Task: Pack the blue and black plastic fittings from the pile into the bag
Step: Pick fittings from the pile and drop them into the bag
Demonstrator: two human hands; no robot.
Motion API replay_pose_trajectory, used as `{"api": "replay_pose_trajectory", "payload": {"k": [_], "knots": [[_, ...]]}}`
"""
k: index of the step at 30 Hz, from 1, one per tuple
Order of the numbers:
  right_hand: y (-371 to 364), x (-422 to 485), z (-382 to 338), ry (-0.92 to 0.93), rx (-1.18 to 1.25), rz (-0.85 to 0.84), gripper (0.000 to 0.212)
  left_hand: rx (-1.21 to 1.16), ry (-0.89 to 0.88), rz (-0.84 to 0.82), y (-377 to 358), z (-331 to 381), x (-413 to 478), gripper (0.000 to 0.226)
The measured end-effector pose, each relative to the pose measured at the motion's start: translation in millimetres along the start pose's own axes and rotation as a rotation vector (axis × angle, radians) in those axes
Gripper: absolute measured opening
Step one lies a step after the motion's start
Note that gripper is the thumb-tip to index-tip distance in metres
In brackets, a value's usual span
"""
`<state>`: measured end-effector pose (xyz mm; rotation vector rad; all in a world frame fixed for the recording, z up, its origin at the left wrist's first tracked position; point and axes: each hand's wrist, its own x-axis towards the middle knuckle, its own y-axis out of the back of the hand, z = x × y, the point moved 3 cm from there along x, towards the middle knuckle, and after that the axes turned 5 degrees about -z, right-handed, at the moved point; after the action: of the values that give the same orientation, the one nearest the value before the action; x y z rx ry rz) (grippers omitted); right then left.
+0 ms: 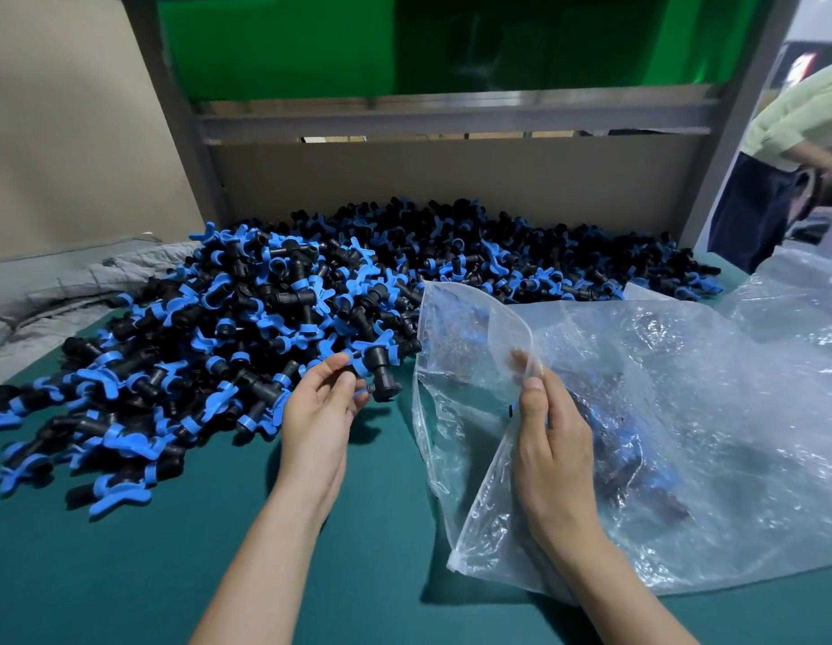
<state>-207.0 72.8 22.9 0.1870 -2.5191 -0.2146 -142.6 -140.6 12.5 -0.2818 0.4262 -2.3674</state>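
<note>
A big pile of blue and black plastic fittings [246, 318] spreads across the left and back of the green table [125, 574]. My left hand [318, 412] pinches one blue and black fitting [379, 372] at the pile's near right edge, just left of the bag's mouth. My right hand [551, 439] grips the rim of a clear plastic bag [684, 435] and holds its mouth up and open toward the pile. Several fittings show dimly through the bag's wall.
A grey cloth [46, 300] lies at the table's left edge. A cardboard backboard [451, 179] in a grey metal frame stands behind the pile. Another clear bag [805, 281] lies at the far right. A person [786, 146] stands at the right edge.
</note>
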Motion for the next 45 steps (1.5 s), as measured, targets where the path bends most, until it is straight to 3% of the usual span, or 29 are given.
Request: {"api": "replay_pose_trajectory", "payload": {"k": [7, 12, 19, 22, 24, 26, 27, 30, 32, 34, 37, 41, 45], "knots": [[0, 0, -2, 0.007, -0.003, -0.009, 0.033, 0.113, -0.066, -0.055, -7, 1, -4, 0.019], [-4, -1, -7, 0.025, -0.011, -0.016, 0.037, 0.338, -0.236, -0.155, -22, 11, -21, 0.021], [5, 0, -25, 0.144, -0.085, 0.034, 0.033, 0.416, -0.245, -0.215, -85, -4, -36, 0.016], [9, 1, -31, 0.226, -0.107, 0.065, 0.031, 0.311, -0.034, -0.28, -126, -8, -30, 0.016], [11, 2, -32, 0.229, -0.097, 0.069, 0.032, 0.16, 0.235, -0.489, -150, -11, -31, 0.022], [13, 3, -30, 0.204, -0.089, 0.076, 0.031, 0.155, 0.301, -0.568, -155, -9, -29, 0.017], [14, 4, -29, 0.19, -0.088, 0.077, 0.031, 0.214, 0.221, -0.547, -147, -7, -27, 0.02], [13, 5, -23, 0.12, -0.088, 0.053, 0.039, 0.586, -0.24, -0.328, -91, 0, -27, 0.029], [7, 5, -19, 0.083, -0.102, 0.017, 0.041, 0.828, -0.401, -0.189, -47, 1, -28, 0.028], [2, 2, -16, 0.061, -0.115, -0.027, 0.035, 1.05, -0.419, -0.041, -12, 0, -20, 0.025], [-3, -1, -11, 0.032, -0.139, -0.079, 0.025, 1.189, -0.337, 0.145, 8, 2, -8, 0.019], [-4, -3, -6, -0.001, -0.121, -0.115, 0.033, 1.455, -0.218, 0.12, 4, -6, -12, 0.031], [-3, -2, -3, -0.024, -0.128, -0.125, 0.035, 1.622, -0.21, 0.125, 4, -10, -12, 0.044]]}}
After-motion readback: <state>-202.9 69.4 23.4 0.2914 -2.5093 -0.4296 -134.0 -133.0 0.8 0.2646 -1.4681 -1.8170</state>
